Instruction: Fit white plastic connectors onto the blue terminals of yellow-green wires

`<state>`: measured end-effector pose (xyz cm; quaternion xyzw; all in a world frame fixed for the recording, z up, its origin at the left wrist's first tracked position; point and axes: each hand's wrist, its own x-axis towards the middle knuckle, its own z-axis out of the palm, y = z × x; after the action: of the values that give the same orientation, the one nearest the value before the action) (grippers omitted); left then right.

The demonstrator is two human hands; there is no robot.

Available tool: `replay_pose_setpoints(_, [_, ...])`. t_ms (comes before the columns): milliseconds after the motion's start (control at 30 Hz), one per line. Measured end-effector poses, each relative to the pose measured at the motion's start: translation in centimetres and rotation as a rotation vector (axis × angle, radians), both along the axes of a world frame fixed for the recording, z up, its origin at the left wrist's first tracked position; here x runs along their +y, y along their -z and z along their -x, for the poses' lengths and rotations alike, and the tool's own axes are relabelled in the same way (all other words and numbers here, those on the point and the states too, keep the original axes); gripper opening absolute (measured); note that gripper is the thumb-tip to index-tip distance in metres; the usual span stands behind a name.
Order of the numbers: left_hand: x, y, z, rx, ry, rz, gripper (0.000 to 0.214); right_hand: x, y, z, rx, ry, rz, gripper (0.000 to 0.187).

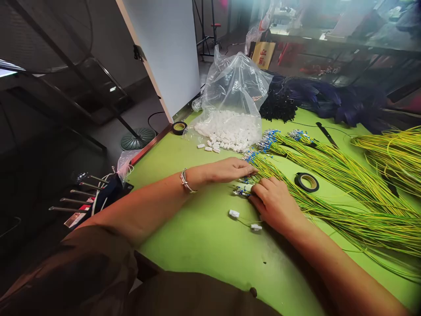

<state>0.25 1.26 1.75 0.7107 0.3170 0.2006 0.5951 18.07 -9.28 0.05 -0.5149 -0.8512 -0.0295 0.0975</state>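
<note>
My left hand [227, 170] lies palm down on the green table [204, 237], its fingers stretched toward the blue-tipped ends of a bundle of yellow-green wires [329, 197]. A silver bracelet is on its wrist. My right hand [275, 202] rests on the same wire ends with its fingers curled and pinching a few terminals. Two small white connectors [234, 213] lie on the table just in front of my right hand, joined by a thin wire.
A clear plastic bag of white connectors [230, 127] stands at the back, with loose ones spilled beside it. Two black tape rolls [306, 181] lie on the table. More wire bundles [391, 153] sit at right; dark wires [329, 101] lie behind. The table's left edge drops to the floor.
</note>
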Motion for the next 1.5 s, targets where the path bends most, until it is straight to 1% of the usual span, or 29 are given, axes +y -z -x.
replay_pose_setpoints(67, [0.0, 0.3, -0.2, 0.013, 0.047, -0.029, 0.026, -0.2, -0.2, -0.2, 0.086, -0.103, 0.035, 0.012])
replay_pose_setpoints(100, [0.1, 0.5, -0.3, 0.022, 0.069, -0.07, 0.028, -0.2, -0.3, -0.3, 0.157, -0.148, 0.052, 0.011])
replay_pose_setpoints(133, [0.1, 0.6, -0.4, 0.021, 0.062, -0.118, 0.028, -0.2, -0.3, -0.5, 0.247, -0.182, 0.068, 0.01])
replay_pose_setpoints(200, [0.3, 0.7, -0.5, 0.023, 0.043, -0.204, 0.029, -0.2, -0.2, -0.7, 0.455, -0.19, 0.095, 0.009])
replay_pose_setpoints(233, [0.4, 0.8, -0.5, 0.02, 0.039, -0.223, 0.029, -0.1, -0.1, -0.8, 0.554, -0.156, 0.12, 0.01])
replay_pose_setpoints(300, [0.5, 0.9, -0.5, -0.002, 0.047, -0.193, 0.029, 0.2, 0.2, -0.7, 0.709, -0.02, 0.205, 0.014])
replay_pose_setpoints(367, [0.8, 0.8, -0.2, -0.029, 0.05, -0.146, 0.027, 0.6, 0.5, -0.5, 0.779, 0.118, 0.296, 0.018])
replay_pose_setpoints(400, [0.9, 0.6, 0.0, -0.038, 0.026, -0.141, 0.025, 0.7, 0.6, -0.4, 0.795, 0.162, 0.323, 0.019])
replay_pose_setpoints(433, [1.2, 0.3, 0.3, -0.048, -0.019, -0.152, 0.023, 0.9, 0.6, -0.3, 0.813, 0.19, 0.334, 0.02])
replay_pose_setpoints(467, [1.5, -0.1, 0.7, -0.066, -0.093, -0.175, 0.022, 1.0, 0.6, -0.3, 0.834, 0.201, 0.338, 0.019])
replay_pose_setpoints(500, [2.0, -0.6, 1.3, -0.096, -0.197, -0.205, 0.022, 1.1, 0.6, -0.3, 0.867, 0.203, 0.345, 0.017])
replay_pose_setpoints(567, [3.2, -1.6, 2.8, -0.157, -0.451, -0.267, 0.024, 1.2, 0.5, -0.4, 0.941, 0.207, 0.382, 0.014])
replay_pose_setpoints(600, [3.9, -2.1, 3.7, -0.159, -0.559, -0.296, 0.023, 1.2, 0.5, -0.5, 0.965, 0.213, 0.402, 0.015])
replay_pose_setpoints(633, [4.7, -2.5, 4.6, -0.129, -0.633, -0.321, 0.022, 1.2, 0.5, -0.6, 0.982, 0.221, 0.422, 0.014])
replay_pose_setpoints(667, [5.4, -2.7, 5.5, -0.062, -0.667, -0.341, 0.02, 1.1, 0.5, -0.6, 1.002, 0.228, 0.441, 0.011])
replay_pose_setpoints(700, [6.0, -2.8, 6.2, 0.033, -0.657, -0.353, 0.018, 1.0, 0.5, -0.7, 1.031, 0.238, 0.457, 0.009])
replay_pose_setpoints(767, [6.8, -2.4, 7.1, 0.226, -0.576, -0.378, 0.015, 1.0, 0.6, -0.7, 1.131, 0.256, 0.484, 0.009])
replay_pose_setpoints(833, [7.0, -1.7, 7.0, 0.356, -0.472, -0.438, 0.012, 0.9, 0.6, -0.7, 1.266, 0.274, 0.495, 0.011])
replay_pose_setpoints(900, [6.6, -0.9, 6.4, 0.444, -0.354, -0.552, 0.011, 1.0, 0.6, -0.7, 1.368, 0.29, 0.501, 0.013])
replay_pose_setpoints(1000, [5.7, 0.0, 5.4, 0.569, -0.169, -0.772, 0.021, 1.2, 0.6, -0.5, 1.433, 0.304, 0.502, 0.012])
replay_pose_setpoints(1067, [5.4, 0.3, 5.3, 0.643, -0.101, -0.887, 0.024, 1.3, 0.7, -0.4, 1.472, 0.309, 0.481, 0.01])
replay_pose_setpoints(1133, [5.4, 0.6, 5.4, 0.7, -0.084, -0.929, 0.025, 1.3, 0.8, -0.4, 1.516, 0.314, 0.465, 0.009])
replay_pose_setpoints(1200, [5.6, 0.6, 5.5, 0.713, -0.089, -0.928, 0.022, 1.3, 0.9, -0.4, 1.549, 0.326, 0.479, 0.01])
replay_pose_setpoints(1267, [5.6, 0.3, 5.4, 0.669, -0.096, -0.929, 0.02, 1.3, 0.9, -0.4, 1.563, 0.337, 0.494, 0.014])
replay_pose_setpoints(1367, [4.9, -0.7, 4.7, 0.52, -0.167, -0.937, 0.019, 1.3, 0.8, -0.5, 1.559, 0.345, 0.506, 0.019])
replay_pose_setpoints(1400, [4.4, -1.1, 4.4, 0.451, -0.207, -0.905, 0.019, 1.3, 0.7, -0.4, 1.561, 0.352, 0.512, 0.019])
replay_pose_setpoints(1433, [4.0, -1.3, 4.0, 0.38, -0.239, -0.832, 0.018, 1.3, 0.7, -0.4, 1.566, 0.363, 0.513, 0.02])
replay_pose_setpoints(1467, [3.4, -1.5, 3.6, 0.314, -0.255, -0.715, 0.018, 1.4, 0.7, -0.3, 1.573, 0.375, 0.507, 0.019])
replay_pose_setpoints(1500, [2.9, -1.6, 3.1, 0.256, -0.254, -0.562, 0.018, 1.4, 0.7, -0.3, 1.579, 0.387, 0.494, 0.018])
